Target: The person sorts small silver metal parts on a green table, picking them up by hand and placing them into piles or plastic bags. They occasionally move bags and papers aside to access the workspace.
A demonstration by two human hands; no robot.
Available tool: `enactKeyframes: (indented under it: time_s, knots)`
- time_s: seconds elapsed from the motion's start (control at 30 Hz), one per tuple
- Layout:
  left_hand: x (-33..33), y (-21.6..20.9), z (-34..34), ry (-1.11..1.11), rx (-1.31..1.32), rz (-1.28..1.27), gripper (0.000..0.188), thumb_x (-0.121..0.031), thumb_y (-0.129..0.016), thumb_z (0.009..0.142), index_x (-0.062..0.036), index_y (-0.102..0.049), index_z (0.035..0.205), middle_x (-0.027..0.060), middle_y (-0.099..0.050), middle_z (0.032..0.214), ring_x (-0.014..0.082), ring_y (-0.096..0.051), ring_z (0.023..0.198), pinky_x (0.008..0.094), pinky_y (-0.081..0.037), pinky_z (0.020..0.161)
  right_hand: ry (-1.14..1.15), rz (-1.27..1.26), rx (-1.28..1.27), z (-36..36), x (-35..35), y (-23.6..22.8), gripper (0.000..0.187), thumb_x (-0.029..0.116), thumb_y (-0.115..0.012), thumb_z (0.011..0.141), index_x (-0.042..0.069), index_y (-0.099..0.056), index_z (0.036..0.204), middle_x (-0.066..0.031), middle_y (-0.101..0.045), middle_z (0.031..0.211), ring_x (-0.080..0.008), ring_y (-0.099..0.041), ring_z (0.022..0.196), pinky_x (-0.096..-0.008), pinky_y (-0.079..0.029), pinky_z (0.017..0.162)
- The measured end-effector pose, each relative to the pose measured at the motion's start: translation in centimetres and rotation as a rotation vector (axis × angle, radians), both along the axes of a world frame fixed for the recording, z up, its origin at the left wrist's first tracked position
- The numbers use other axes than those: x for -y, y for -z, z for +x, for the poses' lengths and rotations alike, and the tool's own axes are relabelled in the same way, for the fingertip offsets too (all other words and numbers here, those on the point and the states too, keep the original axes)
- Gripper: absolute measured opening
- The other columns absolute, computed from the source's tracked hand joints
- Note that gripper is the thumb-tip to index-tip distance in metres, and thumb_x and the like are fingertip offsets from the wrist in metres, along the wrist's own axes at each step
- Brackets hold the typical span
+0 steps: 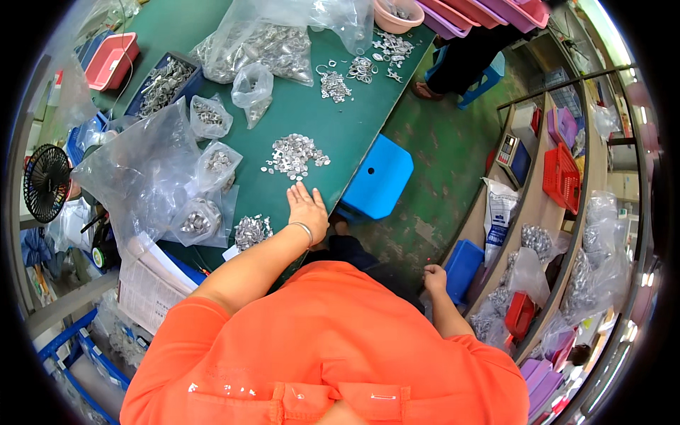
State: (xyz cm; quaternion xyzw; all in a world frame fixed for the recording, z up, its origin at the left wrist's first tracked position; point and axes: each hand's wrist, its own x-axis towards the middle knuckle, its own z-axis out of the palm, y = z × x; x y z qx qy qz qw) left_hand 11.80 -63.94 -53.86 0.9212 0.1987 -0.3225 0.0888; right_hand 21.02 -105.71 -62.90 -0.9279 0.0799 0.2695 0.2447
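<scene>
My left hand [308, 212] lies flat and open on the green table [368, 106], close to its edge. Its fingertips reach the near side of a loose pile of small silver metal pieces [296, 156]. A second small heap of metal pieces [252, 231] lies left of my wrist, which wears a bangle [303, 231]. Off the table to the right, my right hand [435, 278] hangs low with curled fingers; whether anything is inside them is hidden. Clear plastic bags of metal pieces [200, 221] stand left of the pile.
A blue stool [377, 177] stands against the table's right edge. Further back are a large bag of metal parts [265, 53], a dark blue bin [166, 85] and sorted small heaps [335, 86]. Shelves with a red basket [562, 177] and a blue bin [464, 269] line the right.
</scene>
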Motion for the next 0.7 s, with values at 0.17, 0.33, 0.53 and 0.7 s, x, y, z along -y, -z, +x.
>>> enactKeyframes:
  time_s: [0.17, 0.33, 0.53, 0.7]
  knots:
    - [-0.8, -1.1, -0.3, 0.029, 0.004, -0.081, 0.077, -0.027, -0.059, 0.085, 0.0098, -0.024, 0.143, 0.0423, -0.019, 0.143, 0.0543, -0.02, 0.135, 0.0651, -0.013, 0.107, -0.057, 0.022, 0.019, 1.9, 3.4, 3.5, 0.009, 0.0, -0.057, 0.083, -0.003, -0.064, 0.089, -0.0065, -0.063, 0.075, -0.0149, -0.058, 0.065, -0.0292, -0.047, 0.057]
    - [-1.2, 0.6, -1.4, 0.024, 0.029, -0.037, 0.095, -0.044, -0.069, 0.078, 0.0076, -0.023, 0.144, 0.0391, -0.014, 0.146, 0.0493, -0.018, 0.138, 0.0617, -0.016, 0.109, -0.365, -0.008, 0.361, 10.3, -5.2, 0.9, 0.014, 0.014, -0.061, 0.085, 0.001, -0.067, 0.086, -0.0131, -0.067, 0.072, -0.0188, -0.063, 0.066, -0.0331, -0.05, 0.064]
    - [0.2, 0.3, -3.4, -0.029, 0.106, -0.03, 0.11, -0.055, -0.073, 0.071, 0.0016, -0.018, 0.148, 0.0338, 0.0, 0.151, 0.0453, -0.002, 0.142, 0.061, -0.015, 0.109, -0.506, 0.227, 0.639, 21.6, -25.2, -5.6, 0.024, 0.011, -0.058, 0.079, 0.002, -0.065, 0.101, -0.0175, -0.067, 0.093, -0.0306, -0.065, 0.089, -0.0358, -0.05, 0.081]
    - [1.0, 2.4, -4.0, -0.178, 0.374, -0.092, 0.099, -0.047, -0.067, 0.079, 0.0094, -0.018, 0.144, 0.0368, -0.003, 0.149, 0.0486, -0.001, 0.141, 0.0594, -0.01, 0.111, -0.59, 0.151, 0.631, 26.8, -36.7, -5.7, 0.04, 0.008, -0.058, 0.079, 0.009, -0.057, 0.119, -0.0167, -0.057, 0.119, -0.0326, -0.054, 0.112, -0.0392, -0.044, 0.096]
